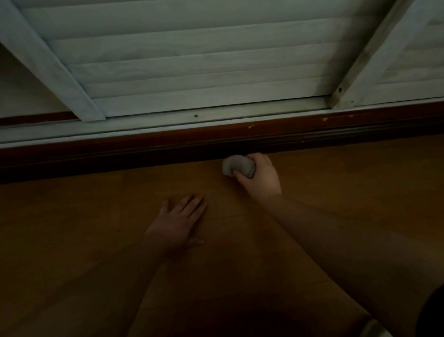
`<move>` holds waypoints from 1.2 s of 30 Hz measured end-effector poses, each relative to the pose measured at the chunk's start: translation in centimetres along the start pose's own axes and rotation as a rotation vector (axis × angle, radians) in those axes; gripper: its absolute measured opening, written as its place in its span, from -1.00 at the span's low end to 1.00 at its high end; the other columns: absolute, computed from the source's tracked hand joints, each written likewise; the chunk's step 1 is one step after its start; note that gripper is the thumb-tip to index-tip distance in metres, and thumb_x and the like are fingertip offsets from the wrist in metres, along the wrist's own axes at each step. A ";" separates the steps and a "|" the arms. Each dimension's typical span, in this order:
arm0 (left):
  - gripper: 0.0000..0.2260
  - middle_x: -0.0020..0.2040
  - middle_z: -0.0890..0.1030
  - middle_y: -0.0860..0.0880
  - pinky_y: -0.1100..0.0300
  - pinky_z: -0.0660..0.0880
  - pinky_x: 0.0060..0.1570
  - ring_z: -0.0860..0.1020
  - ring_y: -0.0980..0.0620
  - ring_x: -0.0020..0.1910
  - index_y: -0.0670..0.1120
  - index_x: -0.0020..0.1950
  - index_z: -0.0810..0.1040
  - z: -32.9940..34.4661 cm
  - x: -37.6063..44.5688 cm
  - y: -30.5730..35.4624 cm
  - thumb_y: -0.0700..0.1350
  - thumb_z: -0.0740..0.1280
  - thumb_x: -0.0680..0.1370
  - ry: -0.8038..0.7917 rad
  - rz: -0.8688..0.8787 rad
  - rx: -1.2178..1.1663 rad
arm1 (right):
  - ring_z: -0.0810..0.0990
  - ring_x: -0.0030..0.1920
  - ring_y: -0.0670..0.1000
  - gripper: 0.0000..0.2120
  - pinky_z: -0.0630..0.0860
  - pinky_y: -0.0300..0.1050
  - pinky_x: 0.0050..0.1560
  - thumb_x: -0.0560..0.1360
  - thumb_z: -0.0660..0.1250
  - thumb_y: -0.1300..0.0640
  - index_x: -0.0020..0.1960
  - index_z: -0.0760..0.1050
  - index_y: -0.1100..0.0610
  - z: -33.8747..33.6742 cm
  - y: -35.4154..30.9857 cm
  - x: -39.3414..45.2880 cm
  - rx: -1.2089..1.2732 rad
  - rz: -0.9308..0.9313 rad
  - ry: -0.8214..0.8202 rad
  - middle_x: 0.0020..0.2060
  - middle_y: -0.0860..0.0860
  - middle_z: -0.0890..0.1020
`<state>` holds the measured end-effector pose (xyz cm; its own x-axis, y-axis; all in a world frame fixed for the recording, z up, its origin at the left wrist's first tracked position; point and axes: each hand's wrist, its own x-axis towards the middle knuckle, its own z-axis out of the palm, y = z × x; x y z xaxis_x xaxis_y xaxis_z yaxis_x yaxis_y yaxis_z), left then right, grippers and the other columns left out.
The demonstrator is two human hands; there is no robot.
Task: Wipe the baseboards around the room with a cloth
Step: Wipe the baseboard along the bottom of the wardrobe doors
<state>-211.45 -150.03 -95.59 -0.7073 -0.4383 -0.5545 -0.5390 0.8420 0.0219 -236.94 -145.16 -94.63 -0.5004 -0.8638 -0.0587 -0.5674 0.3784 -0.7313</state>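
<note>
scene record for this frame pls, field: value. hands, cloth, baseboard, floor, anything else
right hand: right hand grips a bunched cloth
cloth: pale grey, wadded, at the foot of the baseboard; actual contact is too dark to confirm
left hand: left hand lies flat on the floor, fingers spread, holding nothing
baseboard: dark brown strip running across the frame, small pale chips on its upper edge towards the right
above baseboard: pale rail with a slatted shutter
floor: brown wood
lighting: dim
</note>
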 end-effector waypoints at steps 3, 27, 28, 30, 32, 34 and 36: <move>-0.14 0.61 -0.32 0.00 -0.27 -0.09 0.49 -0.25 -0.01 0.59 0.03 0.60 -0.32 0.8 -0.9 -0.1 0.45 0.02 0.53 0.000 -0.064 -0.007 | 0.48 0.07 -0.06 -0.58 0.37 -0.19 0.01 0.44 0.46 -0.05 0.22 0.47 0.06 2.1 -2.6 0.3 0.023 -0.033 -0.017 0.05 -0.08 0.44; -0.20 0.58 -0.36 0.08 -0.22 -0.16 0.51 -0.26 0.04 0.59 0.14 0.58 -0.34 0.9 0.8 -0.3 0.48 -0.17 0.48 0.053 -0.019 -0.062 | 0.46 0.16 -0.04 -0.58 0.38 -0.19 0.13 0.49 0.43 0.00 0.28 0.43 0.10 -3.6 1.9 3.2 -0.075 -0.048 0.048 0.17 0.00 0.45; -0.21 0.58 -0.37 0.08 -0.23 -0.16 0.51 -0.26 0.04 0.59 0.14 0.59 -0.34 0.7 1.1 0.0 0.48 -0.14 0.50 0.046 -0.008 -0.066 | 0.46 0.14 -0.05 -0.58 0.39 -0.18 0.13 0.49 0.43 -0.01 0.27 0.43 0.10 -4.4 2.5 3.3 -0.085 -0.045 0.057 0.17 0.00 0.45; -0.22 0.57 -0.38 0.09 -0.25 -0.16 0.51 -0.26 0.03 0.59 0.13 0.59 -0.32 0.3 1.6 0.7 0.47 -0.11 0.51 0.038 0.009 -0.070 | 0.44 0.12 -0.07 -0.58 0.41 -0.16 0.10 0.48 0.44 -0.01 0.27 0.43 0.10 -5.8 3.4 3.5 -0.103 -0.042 0.069 0.16 0.00 0.45; -0.21 0.56 -0.40 0.09 -0.25 -0.16 0.50 -0.26 0.03 0.59 0.13 0.59 -0.31 0.0 2.0 1.1 0.47 -0.12 0.50 0.047 0.018 -0.078 | 0.46 0.12 -0.04 -0.59 0.40 -0.16 0.07 0.48 0.44 0.00 0.26 0.43 0.11 -7.1 4.3 3.6 -0.113 -0.038 0.081 0.15 0.02 0.45; -0.21 0.51 -0.46 0.11 -0.25 -0.15 0.51 -0.27 0.05 0.58 0.14 0.59 -0.31 -0.2 2.1 1.2 0.48 -0.13 0.49 0.059 0.019 -0.084 | 0.48 0.13 -0.01 -0.60 0.39 -0.16 0.08 0.49 0.44 0.02 0.25 0.43 0.11 -8.1 5.0 3.5 -0.119 -0.036 0.109 0.14 0.03 0.45; -0.21 0.49 -0.48 0.11 -0.24 -0.12 0.51 -0.27 0.05 0.58 0.14 0.59 -0.31 -0.3 2.2 1.1 0.47 -0.13 0.50 0.063 0.012 -0.077 | 0.47 0.15 0.01 -0.60 0.38 -0.16 0.11 0.49 0.44 0.04 0.25 0.43 0.12 -9.2 5.8 3.4 -0.118 -0.013 0.141 0.15 0.05 0.45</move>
<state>-213.68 -150.18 -96.51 -0.7396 -0.4495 -0.5009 -0.5624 0.8216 0.0931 -247.92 -142.85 -92.86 -0.5746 -0.8168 0.0521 -0.6430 0.4111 -0.6462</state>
